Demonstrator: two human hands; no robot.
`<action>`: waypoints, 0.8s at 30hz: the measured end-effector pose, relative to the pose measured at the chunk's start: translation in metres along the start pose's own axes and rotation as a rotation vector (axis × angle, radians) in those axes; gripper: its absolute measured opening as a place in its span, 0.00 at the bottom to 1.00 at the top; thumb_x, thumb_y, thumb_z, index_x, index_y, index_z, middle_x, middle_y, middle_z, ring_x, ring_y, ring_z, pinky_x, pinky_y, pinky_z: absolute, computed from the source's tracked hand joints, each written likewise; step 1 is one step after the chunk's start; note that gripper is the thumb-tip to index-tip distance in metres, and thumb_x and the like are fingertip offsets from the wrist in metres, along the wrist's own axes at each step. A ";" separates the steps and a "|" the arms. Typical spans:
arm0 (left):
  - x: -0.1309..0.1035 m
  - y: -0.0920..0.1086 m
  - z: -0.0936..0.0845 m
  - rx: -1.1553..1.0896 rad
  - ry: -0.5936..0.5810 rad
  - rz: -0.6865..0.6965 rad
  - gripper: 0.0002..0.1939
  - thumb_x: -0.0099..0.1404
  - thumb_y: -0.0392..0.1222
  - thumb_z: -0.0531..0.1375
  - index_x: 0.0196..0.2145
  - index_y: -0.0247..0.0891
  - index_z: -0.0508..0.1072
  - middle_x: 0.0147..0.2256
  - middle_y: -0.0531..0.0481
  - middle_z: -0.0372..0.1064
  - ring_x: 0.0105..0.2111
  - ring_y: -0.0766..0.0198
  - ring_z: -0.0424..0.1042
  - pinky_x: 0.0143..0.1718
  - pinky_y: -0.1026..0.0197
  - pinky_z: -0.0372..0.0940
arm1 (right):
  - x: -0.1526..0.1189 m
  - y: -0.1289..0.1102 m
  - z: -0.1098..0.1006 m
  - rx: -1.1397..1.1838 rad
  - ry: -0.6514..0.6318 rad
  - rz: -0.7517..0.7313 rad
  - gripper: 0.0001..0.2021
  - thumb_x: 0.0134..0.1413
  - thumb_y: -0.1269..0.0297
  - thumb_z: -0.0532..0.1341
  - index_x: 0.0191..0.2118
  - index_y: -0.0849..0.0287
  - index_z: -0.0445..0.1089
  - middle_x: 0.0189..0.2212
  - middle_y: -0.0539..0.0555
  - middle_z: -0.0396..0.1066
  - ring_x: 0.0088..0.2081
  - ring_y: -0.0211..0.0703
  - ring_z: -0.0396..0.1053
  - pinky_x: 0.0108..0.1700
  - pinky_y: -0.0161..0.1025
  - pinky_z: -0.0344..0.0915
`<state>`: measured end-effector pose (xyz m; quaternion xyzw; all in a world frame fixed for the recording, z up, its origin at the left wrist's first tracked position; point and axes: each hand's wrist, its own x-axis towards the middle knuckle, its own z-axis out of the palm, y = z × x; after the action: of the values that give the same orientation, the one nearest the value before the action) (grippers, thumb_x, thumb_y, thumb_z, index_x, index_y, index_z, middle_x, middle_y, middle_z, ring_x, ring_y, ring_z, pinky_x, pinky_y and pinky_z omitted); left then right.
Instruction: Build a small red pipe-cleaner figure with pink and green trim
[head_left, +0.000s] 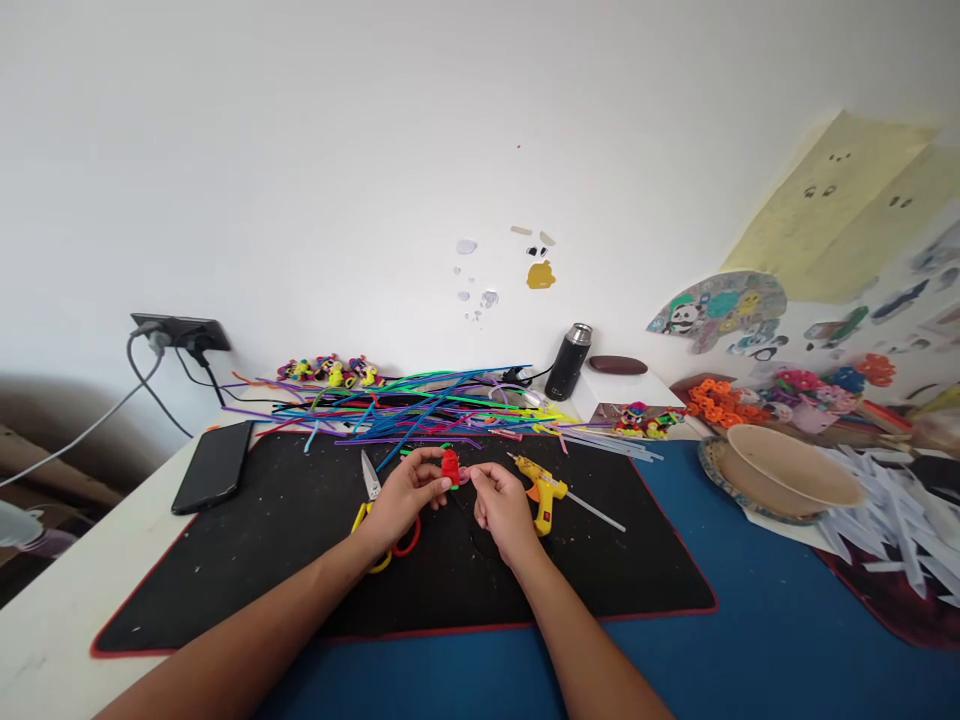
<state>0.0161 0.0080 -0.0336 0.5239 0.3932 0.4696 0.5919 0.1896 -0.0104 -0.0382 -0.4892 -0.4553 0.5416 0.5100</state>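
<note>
Evidently the small red piece (pixel 450 466) matters most here: it is up above the black mat (pixel 262 570), between the two hands, with bits of green at its top and bottom. The left hand (pixel 409 492) has it pinched between thumb and fingers, a narrow grip that seems meant to steady it while leaving its inner side within the other's reach. The right hand (pixel 501 505) brings thumb and forefinger close together by a pink bit (pixel 466 474) next to it; from where I stand I cannot tell whether that grip clasps anything. Just beside the right hand lies a yellow glue gun (pixel 544 490), a clear stick poking out of its back, probably put there to be handy. Scissors (pixel 371 478) lie partly under the left hand and wrist, so that hand blocks a clean reach for their handles. Farther back, a heap of coloured pipe cleaners (pixel 420 400) crowds the surface (pixel 750 630) along the wall, with a dark bottle (pixel 568 365) behind. A phone (pixel 214 467) sits at the mat's left edge, well apart from the hands.
</note>
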 end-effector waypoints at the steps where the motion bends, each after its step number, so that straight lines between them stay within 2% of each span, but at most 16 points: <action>1: 0.000 -0.001 0.001 -0.014 0.012 0.003 0.30 0.56 0.53 0.74 0.47 0.39 0.66 0.27 0.55 0.74 0.25 0.63 0.73 0.27 0.63 0.64 | 0.000 0.000 0.000 -0.003 0.001 0.008 0.20 0.57 0.43 0.65 0.37 0.59 0.73 0.12 0.40 0.53 0.13 0.34 0.51 0.17 0.33 0.44; 6: 0.004 -0.001 0.000 -0.016 0.047 -0.015 0.28 0.54 0.55 0.73 0.39 0.42 0.60 0.25 0.58 0.71 0.24 0.64 0.72 0.26 0.63 0.63 | -0.001 0.000 0.001 -0.023 -0.008 -0.010 0.21 0.57 0.43 0.65 0.37 0.59 0.73 0.12 0.40 0.54 0.13 0.34 0.52 0.17 0.34 0.44; 10: 0.000 0.005 -0.007 0.240 0.087 -0.070 0.22 0.58 0.57 0.68 0.36 0.42 0.62 0.25 0.59 0.68 0.23 0.64 0.69 0.27 0.62 0.60 | -0.001 0.002 0.001 -0.026 0.002 -0.020 0.21 0.57 0.44 0.64 0.38 0.61 0.74 0.12 0.40 0.54 0.13 0.33 0.52 0.17 0.33 0.45; 13: -0.010 0.011 -0.012 0.450 0.019 -0.058 0.17 0.60 0.54 0.64 0.36 0.43 0.63 0.31 0.54 0.73 0.34 0.58 0.74 0.36 0.58 0.64 | 0.000 0.004 0.001 -0.008 0.008 -0.020 0.21 0.58 0.44 0.65 0.38 0.61 0.74 0.13 0.39 0.54 0.13 0.32 0.52 0.17 0.32 0.45; 15: -0.016 0.014 -0.014 0.576 -0.047 -0.080 0.13 0.63 0.51 0.61 0.38 0.44 0.62 0.34 0.53 0.75 0.36 0.56 0.75 0.39 0.57 0.64 | 0.001 0.006 0.000 -0.002 0.010 -0.017 0.21 0.58 0.44 0.65 0.38 0.61 0.74 0.12 0.39 0.54 0.13 0.32 0.51 0.17 0.32 0.45; 20: -0.018 0.015 -0.014 0.868 -0.149 -0.104 0.06 0.67 0.44 0.57 0.39 0.45 0.62 0.36 0.52 0.77 0.38 0.55 0.76 0.38 0.58 0.60 | 0.002 0.008 0.000 -0.015 0.007 -0.027 0.20 0.59 0.46 0.64 0.39 0.61 0.74 0.12 0.39 0.55 0.13 0.32 0.52 0.17 0.32 0.46; 24: -0.012 0.016 -0.012 0.975 -0.203 -0.114 0.03 0.68 0.41 0.56 0.39 0.45 0.63 0.36 0.51 0.78 0.37 0.56 0.76 0.37 0.59 0.59 | 0.001 0.008 0.000 -0.030 0.002 -0.030 0.19 0.60 0.47 0.63 0.40 0.62 0.74 0.12 0.39 0.55 0.13 0.32 0.52 0.18 0.32 0.46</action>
<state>-0.0013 -0.0008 -0.0198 0.7602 0.5355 0.1448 0.3382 0.1889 -0.0096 -0.0464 -0.4906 -0.4701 0.5264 0.5111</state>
